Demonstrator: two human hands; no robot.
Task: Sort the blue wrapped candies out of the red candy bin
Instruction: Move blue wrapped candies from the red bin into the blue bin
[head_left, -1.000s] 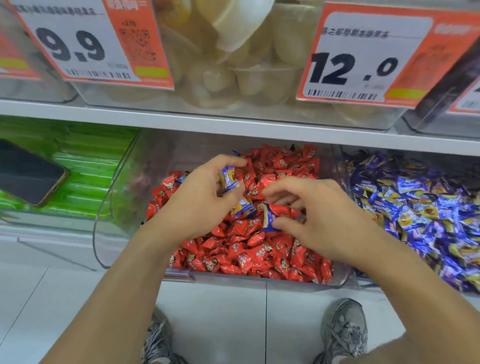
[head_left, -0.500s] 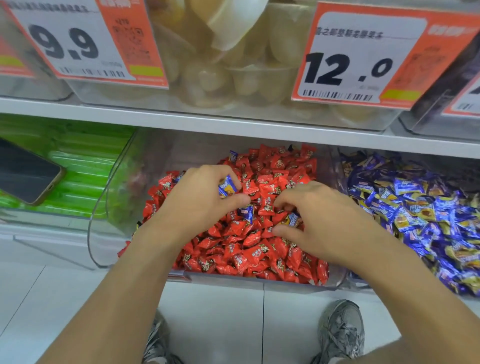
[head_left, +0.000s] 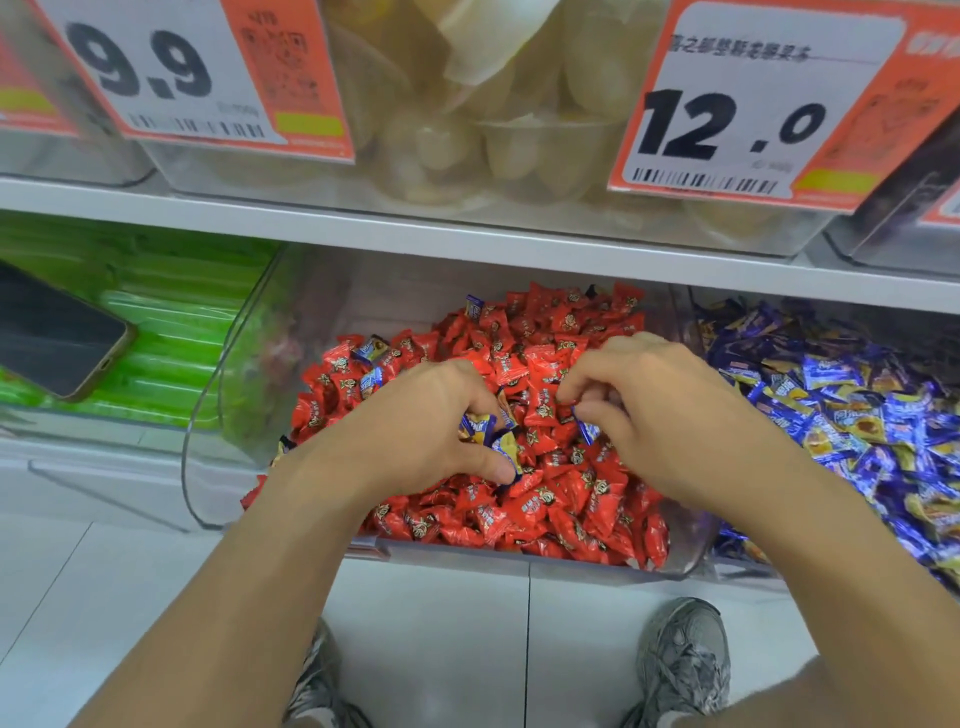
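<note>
Blue-wrapped candies, strays: several gathered in the left hand (head_left: 426, 431), one showing at (head_left: 480, 427) between its curled fingers and thumb, centre of frame; one more (head_left: 588, 430) pinched at the tips of the right hand (head_left: 660, 415), fingers drawn in narrow. Loose strays lie on the heap, upper left of it: (head_left: 370, 349), (head_left: 371, 383), and one at the back (head_left: 474, 305)

Red candy bin (head_left: 208, 441): clear plastic, centre frame, heaped with red wrapped candies (head_left: 545, 499)

Blue candy bin (head_left: 841, 415): right of frame, just beside the red one

Phone (head_left: 57, 338): left edge, lying on green packets (head_left: 176, 332)

Price tags: 9.9 (head_left: 171, 73) upper left, 12.0 (head_left: 748, 104) upper right

Step in hand, by judgement: picking and collecting. Next move calls for lifting the pinched piece without dragging red ones along, then carrying both handfuls right to the blue bin, then the upper-left strays
</note>
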